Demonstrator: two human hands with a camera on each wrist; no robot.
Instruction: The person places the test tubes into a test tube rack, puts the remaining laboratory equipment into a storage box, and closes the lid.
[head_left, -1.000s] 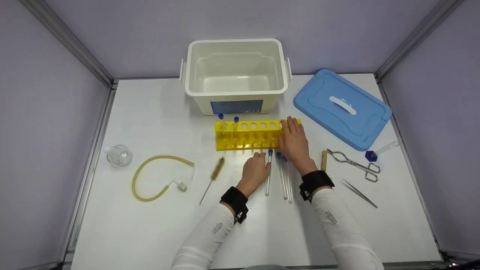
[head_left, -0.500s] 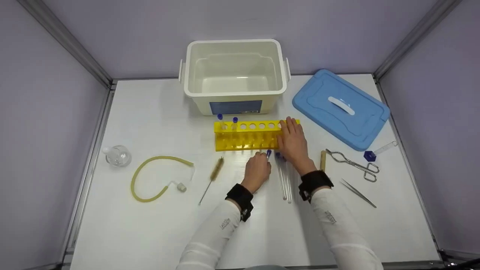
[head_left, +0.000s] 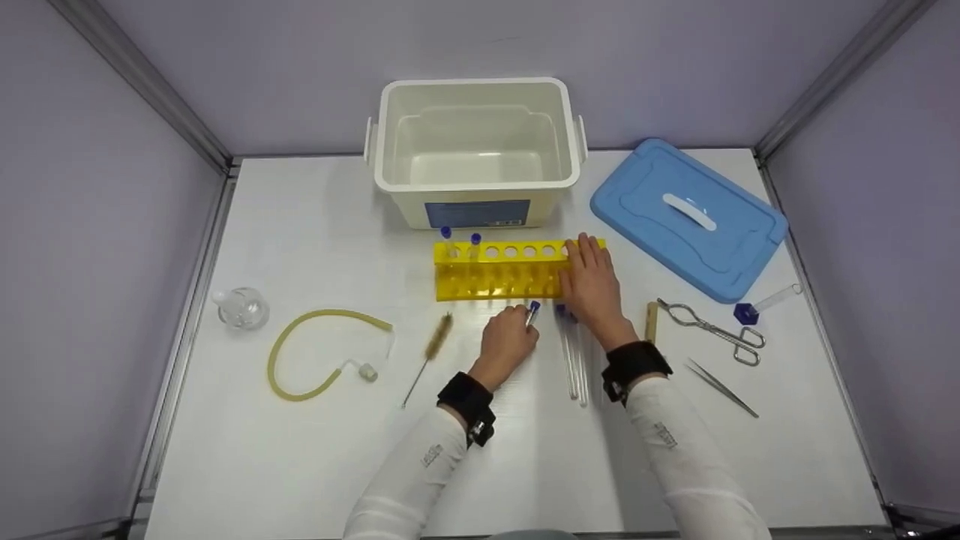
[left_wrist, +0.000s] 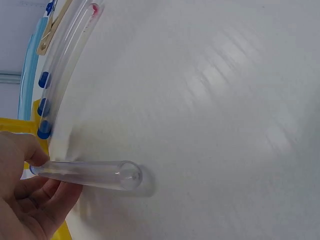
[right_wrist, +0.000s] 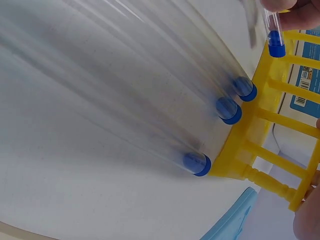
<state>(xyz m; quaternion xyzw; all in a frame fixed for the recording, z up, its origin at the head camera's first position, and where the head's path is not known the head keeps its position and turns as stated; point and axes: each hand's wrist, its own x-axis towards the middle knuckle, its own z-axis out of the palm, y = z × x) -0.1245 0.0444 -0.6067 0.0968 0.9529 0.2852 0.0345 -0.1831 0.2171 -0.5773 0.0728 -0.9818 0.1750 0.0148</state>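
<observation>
My left hand [head_left: 506,341] pinches a test tube [left_wrist: 100,174] near its blue-capped end. In the left wrist view the tube's rounded end points out over the table; in the right wrist view its blue cap [right_wrist: 276,44] shows past the fingers. Just behind stands a yellow test tube rack [head_left: 502,279], with two capped tubes in its leftmost holes. My right hand [head_left: 594,292] holds the rack's right end, fingers over the top and thumb at the front. Three more capped test tubes [right_wrist: 228,111] lie between the hands, caps toward the rack.
Behind the rack is a white bin [head_left: 480,191], with its blue lid [head_left: 686,225] to the right. Crucible tongs [head_left: 709,328], tweezers [head_left: 721,388] and a graduated cylinder [head_left: 776,298] lie at right. A tube brush [head_left: 439,337], rubber tubing [head_left: 271,360] and a glass vessel [head_left: 244,309] are at left.
My left hand has closed on the tube beside it and lifted and tilted it, the capped end now showing above the fingers. The right hand stays on the rack.
</observation>
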